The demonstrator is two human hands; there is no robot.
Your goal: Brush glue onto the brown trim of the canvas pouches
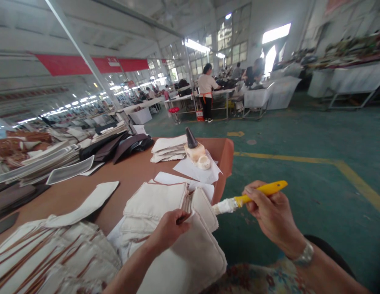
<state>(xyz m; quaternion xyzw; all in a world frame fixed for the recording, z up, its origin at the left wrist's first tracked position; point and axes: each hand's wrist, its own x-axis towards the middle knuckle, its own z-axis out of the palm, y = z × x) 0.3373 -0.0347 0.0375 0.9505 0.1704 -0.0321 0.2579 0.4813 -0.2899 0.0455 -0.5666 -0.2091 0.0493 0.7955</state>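
Note:
My right hand grips a flat brush by its yellow handle. White paste coats its bristle end, which points left at the edge of a small cream fabric piece. My left hand is closed on the edge of a cream fabric panel, thumb and fingers pinched together. That panel hangs over the table's near edge, its lower part toward my lap. Behind my left hand lies a stack of cream panels with brown edges. Whether the bristles touch the fabric, I cannot tell.
On the brown table, a glue container with a dark cone rests on white paper, beside folded cream pieces. Cream pieces with brown straps pile up at left. A person stands at a far workbench.

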